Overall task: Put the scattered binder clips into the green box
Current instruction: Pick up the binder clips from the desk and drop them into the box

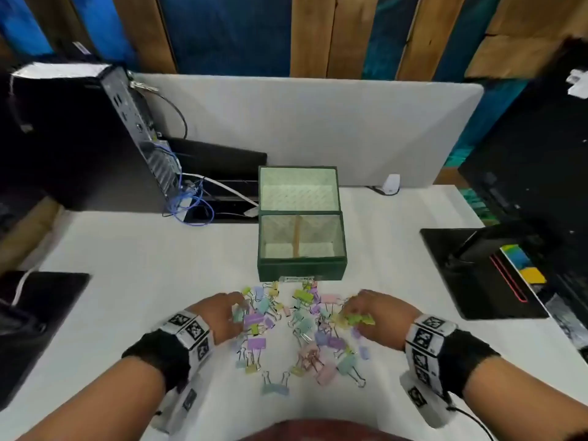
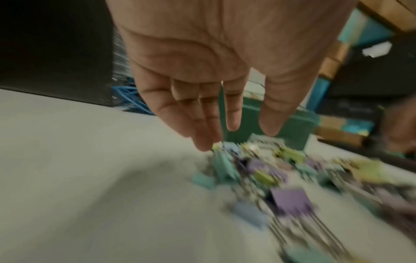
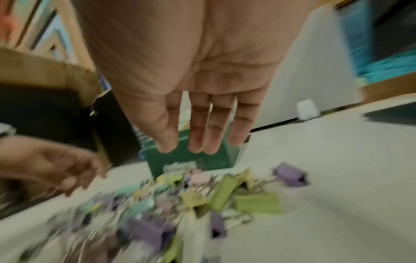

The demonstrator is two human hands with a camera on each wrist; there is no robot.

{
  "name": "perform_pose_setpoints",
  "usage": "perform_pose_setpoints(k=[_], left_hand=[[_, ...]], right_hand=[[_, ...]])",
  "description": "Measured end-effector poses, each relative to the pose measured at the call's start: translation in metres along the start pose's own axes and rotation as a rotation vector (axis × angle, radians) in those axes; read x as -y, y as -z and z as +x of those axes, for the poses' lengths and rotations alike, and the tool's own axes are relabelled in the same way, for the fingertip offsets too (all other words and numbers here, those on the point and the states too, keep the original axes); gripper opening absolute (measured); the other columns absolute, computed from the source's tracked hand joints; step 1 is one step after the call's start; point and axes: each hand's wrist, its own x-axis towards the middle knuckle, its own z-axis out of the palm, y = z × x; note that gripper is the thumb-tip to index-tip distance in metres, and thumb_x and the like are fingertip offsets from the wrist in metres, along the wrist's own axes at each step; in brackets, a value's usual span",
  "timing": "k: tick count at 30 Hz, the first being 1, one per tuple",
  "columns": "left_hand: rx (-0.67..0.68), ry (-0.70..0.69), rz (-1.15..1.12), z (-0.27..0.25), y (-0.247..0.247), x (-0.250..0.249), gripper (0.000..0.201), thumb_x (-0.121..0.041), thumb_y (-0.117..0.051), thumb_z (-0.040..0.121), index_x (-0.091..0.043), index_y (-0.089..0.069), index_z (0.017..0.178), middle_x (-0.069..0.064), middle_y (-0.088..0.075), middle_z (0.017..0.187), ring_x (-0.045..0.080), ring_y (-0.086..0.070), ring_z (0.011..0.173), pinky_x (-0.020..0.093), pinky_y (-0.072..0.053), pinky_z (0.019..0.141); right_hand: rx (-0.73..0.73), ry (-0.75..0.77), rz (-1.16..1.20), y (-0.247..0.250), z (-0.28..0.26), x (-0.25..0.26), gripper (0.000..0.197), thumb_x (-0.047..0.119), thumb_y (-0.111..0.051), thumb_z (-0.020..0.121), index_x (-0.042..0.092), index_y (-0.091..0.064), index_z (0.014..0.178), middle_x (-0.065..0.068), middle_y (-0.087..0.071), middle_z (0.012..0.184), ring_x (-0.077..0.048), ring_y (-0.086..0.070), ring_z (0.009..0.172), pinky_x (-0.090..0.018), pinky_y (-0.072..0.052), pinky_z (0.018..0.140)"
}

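Note:
The green box (image 1: 300, 270) stands open on the white table (image 1: 127, 281), its lid tilted up behind it and its inside bare. Several pastel binder clips (image 1: 299, 329) lie scattered in a heap just in front of it. My left hand (image 1: 240, 308) hovers over the heap's left edge, fingers straight and holding nothing, as the left wrist view shows (image 2: 225, 128). My right hand (image 1: 350, 310) hovers over the right edge near green clips (image 3: 258, 202), its fingers (image 3: 195, 142) also straight and empty. Both wrist views are blurred; the box (image 3: 202, 160) shows beyond the fingertips.
A black computer tower (image 1: 95, 138) with blue cables (image 1: 191, 205) stands at the back left. A black monitor base (image 1: 477, 272) sits to the right, a black pad (image 1: 38, 313) to the left. A grey partition (image 1: 318, 122) and a small white device (image 1: 391, 184) lie behind the box.

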Motion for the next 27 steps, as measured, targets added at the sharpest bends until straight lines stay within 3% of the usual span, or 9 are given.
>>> perform_pose_setpoints(k=[2,4,8,15,20,24,27], left_hand=[[0.014,-0.018,0.048,0.001,-0.011,-0.009,0.056,-0.039,-0.059,0.083,-0.034,-0.036,0.134,-0.001,-0.046,0.130,0.018,-0.054,0.113,0.028,-0.045,0.093],[-0.005,-0.046,0.078,0.000,-0.023,-0.013,0.059,-0.039,-0.059,0.082,-0.036,-0.034,0.136,-0.003,-0.043,0.129,0.019,-0.052,0.114,0.028,-0.045,0.090],[-0.079,-0.020,0.069,0.005,-0.034,-0.011,0.053,-0.037,-0.057,0.083,-0.035,-0.040,0.132,-0.003,-0.044,0.125,0.020,-0.051,0.113,0.032,-0.047,0.090],[-0.067,-0.002,0.068,0.012,-0.038,-0.017,0.068,-0.060,-0.065,0.071,-0.035,-0.042,0.130,-0.003,-0.036,0.135,0.023,-0.044,0.120,0.040,-0.045,0.098],[-0.157,-0.056,0.216,0.009,-0.040,-0.023,0.040,-0.041,-0.050,0.084,-0.030,-0.047,0.122,-0.005,-0.048,0.131,0.021,-0.042,0.118,0.037,-0.039,0.092],[-0.189,-0.086,0.326,0.012,-0.038,-0.025,0.035,-0.021,-0.048,0.084,-0.027,-0.051,0.119,-0.003,-0.052,0.126,0.023,-0.040,0.118,0.036,-0.034,0.092],[-0.141,-0.101,0.346,0.019,-0.034,-0.026,0.040,-0.018,-0.053,0.082,-0.028,-0.050,0.120,-0.002,-0.054,0.126,0.023,-0.042,0.117,0.035,-0.036,0.090]], right_hand=[[0.112,0.039,-0.049,-0.007,0.010,0.013,0.034,0.032,-0.052,0.089,0.035,-0.053,0.123,0.005,-0.050,0.128,-0.015,-0.049,0.119,-0.034,-0.032,0.108],[0.182,0.116,-0.124,-0.018,0.019,0.029,0.037,0.034,-0.047,0.092,0.032,-0.050,0.129,0.000,-0.048,0.132,-0.020,-0.047,0.123,-0.038,-0.035,0.106],[0.151,0.133,-0.235,-0.035,0.039,0.040,0.042,0.037,-0.043,0.091,0.036,-0.042,0.133,-0.003,-0.049,0.129,-0.026,-0.048,0.119,-0.040,-0.044,0.098],[0.161,0.084,-0.378,-0.046,0.060,0.051,0.041,0.043,-0.046,0.090,0.034,-0.041,0.130,-0.007,-0.050,0.126,-0.031,-0.048,0.117,-0.042,-0.045,0.093],[0.099,0.092,-0.374,-0.046,0.061,0.053,0.034,0.034,-0.046,0.091,0.027,-0.048,0.124,-0.007,-0.055,0.123,-0.029,-0.050,0.113,-0.039,-0.042,0.093],[0.073,0.111,-0.396,-0.050,0.058,0.056,0.046,0.052,-0.047,0.085,0.028,-0.047,0.124,-0.004,-0.055,0.124,-0.027,-0.048,0.114,-0.041,-0.038,0.097],[0.090,0.118,-0.440,-0.052,0.060,0.059,0.055,0.056,-0.053,0.080,0.028,-0.044,0.127,-0.003,-0.055,0.123,-0.027,-0.049,0.115,-0.042,-0.038,0.097]])
